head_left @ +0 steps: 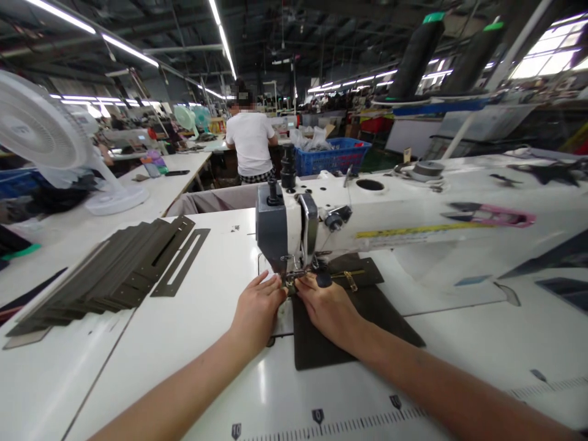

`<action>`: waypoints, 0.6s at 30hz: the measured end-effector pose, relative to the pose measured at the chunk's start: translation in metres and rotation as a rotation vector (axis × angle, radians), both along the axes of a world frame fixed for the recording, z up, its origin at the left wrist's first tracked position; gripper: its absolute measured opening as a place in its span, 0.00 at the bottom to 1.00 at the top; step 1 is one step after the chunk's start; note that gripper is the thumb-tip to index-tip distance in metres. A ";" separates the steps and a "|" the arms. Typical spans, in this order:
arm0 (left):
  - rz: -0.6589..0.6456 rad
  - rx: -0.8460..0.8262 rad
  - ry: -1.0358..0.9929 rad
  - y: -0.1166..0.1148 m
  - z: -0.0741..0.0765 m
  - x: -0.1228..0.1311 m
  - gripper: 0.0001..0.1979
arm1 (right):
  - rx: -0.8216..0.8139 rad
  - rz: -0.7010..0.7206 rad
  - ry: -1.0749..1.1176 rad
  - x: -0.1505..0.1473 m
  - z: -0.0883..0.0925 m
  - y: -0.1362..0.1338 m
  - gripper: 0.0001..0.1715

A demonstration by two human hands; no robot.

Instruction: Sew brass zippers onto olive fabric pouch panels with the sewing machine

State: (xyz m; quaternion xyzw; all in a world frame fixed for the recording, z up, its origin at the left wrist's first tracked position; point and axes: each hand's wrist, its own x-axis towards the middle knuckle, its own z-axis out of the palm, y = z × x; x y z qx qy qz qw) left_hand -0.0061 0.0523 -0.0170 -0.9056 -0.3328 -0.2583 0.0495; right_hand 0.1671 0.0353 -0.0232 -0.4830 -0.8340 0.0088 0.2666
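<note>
A dark olive flat panel (319, 343) lies under the sewing machine head (287, 226), with a brass zipper and its pull (351, 280) along its far part. My right hand (333, 309) rests over the panel, fingers drawn together on its edge beside the presser foot (294, 278). On the other side of the foot, my left hand (257, 309) has its fingers stretched out and partly apart, tips close to the stitching spot. The needle and the exact contact of the fingertips are hidden.
To the left lies a fanned stack of dark pieces (105, 269), with one slotted frame piece (181, 263) beside it. A white fan (114, 199) stands farther left. Pink-handled snips (503, 215) rest on the machine arm. Beyond are a blue basket (331, 160) and a person (250, 144).
</note>
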 end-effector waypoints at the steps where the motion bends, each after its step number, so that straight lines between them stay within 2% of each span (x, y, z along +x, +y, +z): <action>1: 0.002 -0.001 -0.002 0.000 0.000 0.000 0.09 | -0.002 -0.006 -0.007 0.000 0.000 0.000 0.15; 18: 0.011 0.027 -0.015 0.001 0.001 0.000 0.09 | 0.073 0.012 0.019 0.002 -0.002 0.004 0.12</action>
